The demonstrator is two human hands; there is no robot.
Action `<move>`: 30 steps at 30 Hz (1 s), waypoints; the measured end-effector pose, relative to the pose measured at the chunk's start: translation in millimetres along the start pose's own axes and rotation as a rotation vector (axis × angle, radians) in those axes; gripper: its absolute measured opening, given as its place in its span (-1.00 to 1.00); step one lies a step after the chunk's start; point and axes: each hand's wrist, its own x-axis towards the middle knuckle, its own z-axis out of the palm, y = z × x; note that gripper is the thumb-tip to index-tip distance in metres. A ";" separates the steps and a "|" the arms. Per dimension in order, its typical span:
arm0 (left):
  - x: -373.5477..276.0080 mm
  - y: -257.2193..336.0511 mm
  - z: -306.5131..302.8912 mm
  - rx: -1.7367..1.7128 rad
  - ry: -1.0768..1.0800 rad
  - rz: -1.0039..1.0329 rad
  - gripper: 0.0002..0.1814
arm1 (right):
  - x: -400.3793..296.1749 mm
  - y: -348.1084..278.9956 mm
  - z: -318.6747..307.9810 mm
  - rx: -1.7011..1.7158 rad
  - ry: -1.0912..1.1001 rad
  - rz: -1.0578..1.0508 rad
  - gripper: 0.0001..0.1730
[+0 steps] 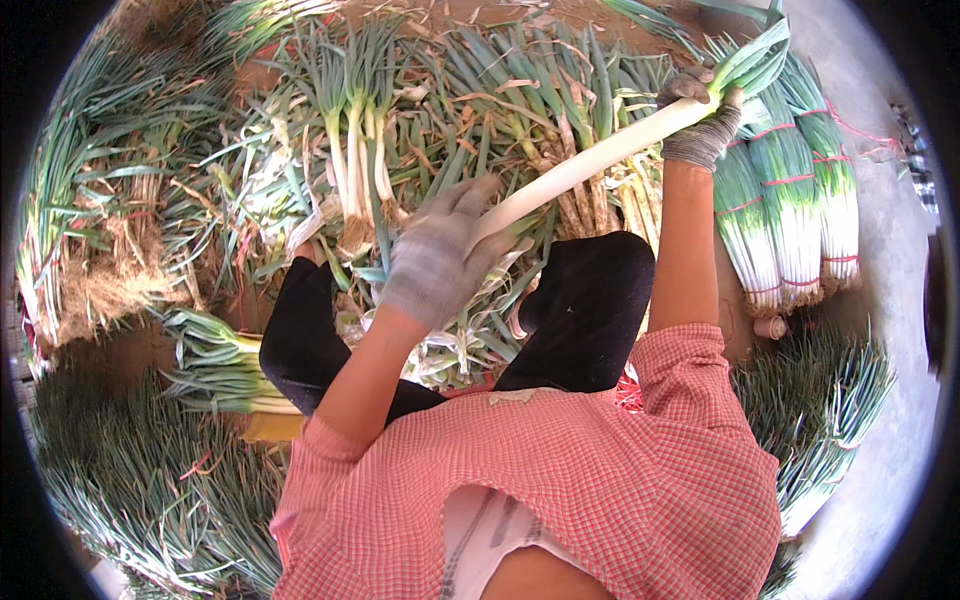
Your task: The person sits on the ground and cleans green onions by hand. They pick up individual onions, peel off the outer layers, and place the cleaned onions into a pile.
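Observation:
My right hand [701,124], in a dirty grey knit glove, grips a long Welsh onion [592,165] just below its green leaves. Its clean white shaft slants down to the left. At the lower end is my gloved left hand [435,255], blurred, with the shaft's end between thumb and fingers. Whether those fingers are closed on it cannot be made out. Beyond my left hand, several peeled onions [356,157] stand with their roots towards me. Unpeeled onions [577,176] with brown, dry outer skins lie under the shaft.
Tied onion bundles [784,210] lie at the right, beside a twine spool [770,327]. Rooted onions [112,255] are piled at the left. Trimmings [457,345] cover the ground between my knees. More onions [225,367] lie by my left leg, with dark green heaps [165,480] behind.

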 end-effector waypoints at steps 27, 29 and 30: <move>-63.4 -13.1 55.1 -0.286 0.084 -0.401 -0.70 | -36.4 128.1 13.0 -0.450 0.068 0.419 -0.47; -67.0 -17.2 55.2 -0.302 0.088 -0.459 -0.70 | -37.5 128.4 8.8 -0.368 0.036 0.471 -0.46; -68.6 -19.8 54.8 -0.310 0.092 -0.488 -0.70 | -37.5 127.9 5.1 -0.426 0.027 0.507 -0.40</move>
